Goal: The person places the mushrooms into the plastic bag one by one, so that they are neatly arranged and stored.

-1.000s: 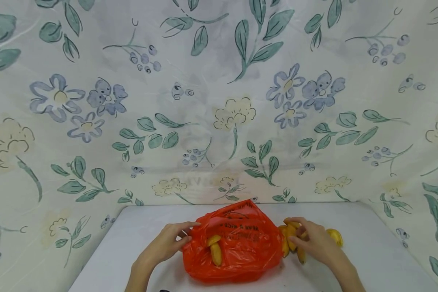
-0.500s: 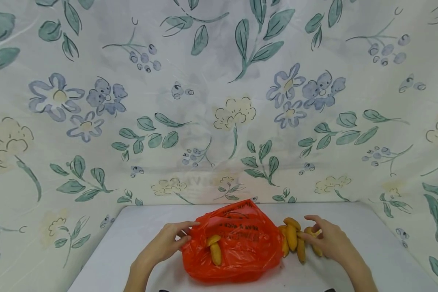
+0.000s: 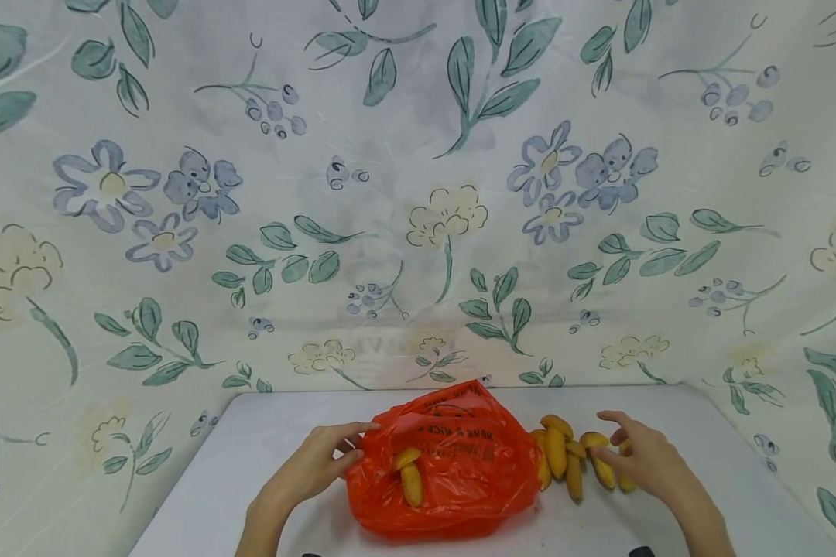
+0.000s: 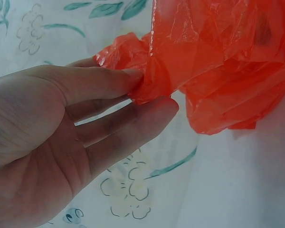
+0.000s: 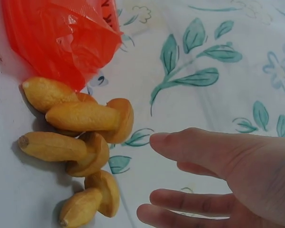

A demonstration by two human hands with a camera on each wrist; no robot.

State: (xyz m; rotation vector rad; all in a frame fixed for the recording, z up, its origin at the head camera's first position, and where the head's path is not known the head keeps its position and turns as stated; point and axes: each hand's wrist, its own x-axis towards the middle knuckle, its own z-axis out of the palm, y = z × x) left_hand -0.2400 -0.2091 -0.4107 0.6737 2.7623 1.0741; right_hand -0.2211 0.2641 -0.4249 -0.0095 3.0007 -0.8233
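Note:
A crumpled red plastic bag [image 3: 460,472] with dark print lies on the white table. My left hand [image 3: 313,466] pinches its left edge between thumb and fingers, as the left wrist view shows at the bag's gathered film [image 4: 156,76]. One yellow mushroom [image 3: 411,483] lies at the bag's left part; I cannot tell whether it is in or on the bag. Several more yellow mushrooms [image 3: 556,452] lie in a row right of the bag. My right hand [image 3: 644,456], fingers spread and holding nothing, hovers beside the rightmost mushroom [image 3: 625,481], partly covering it.
The white table [image 3: 251,433] ends at a wall of flower-printed cloth [image 3: 446,309] behind and at both sides. Small dark objects [image 3: 641,551] show at the front edge of the head view.
My right hand has moved rightward, away from the mushrooms beside the bag, uncovering more of them and leaving a mushroom farther right along the row. The left hand and bag stay put.

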